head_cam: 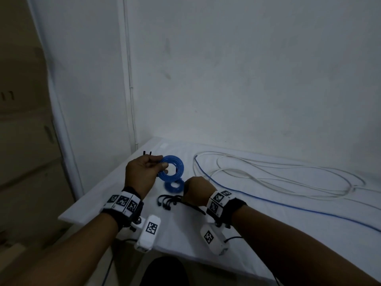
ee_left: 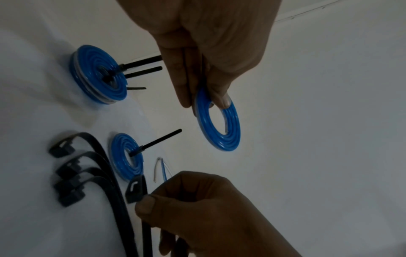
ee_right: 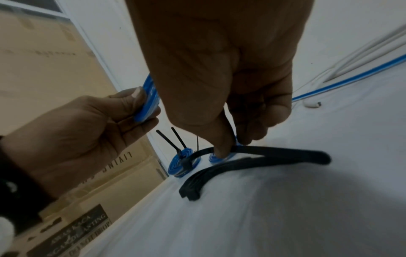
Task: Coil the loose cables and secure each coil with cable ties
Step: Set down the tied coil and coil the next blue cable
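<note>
My left hand [head_cam: 159, 167] holds a flat blue cable coil [ee_left: 228, 132] above the white table, pinching its rim between thumb and fingers. No tie shows on this coil. My right hand [ee_left: 151, 200] is low over the table and pinches one black cable tie [ee_right: 259, 149] near its head. Beside it lies a bundle of several more black ties [ee_left: 70, 175]. Two blue coils lie on the table with black ties through them, one nearer [ee_left: 126, 156] and one farther [ee_left: 98, 74]. In the head view my right hand hides its own fingertips.
Long loose white cables [head_cam: 278, 172] and a blue cable [head_cam: 288, 205] sprawl over the right half of the table [head_cam: 185, 240]. The wall stands just behind. Cardboard boxes [ee_right: 54, 69] are stacked past the table's left edge.
</note>
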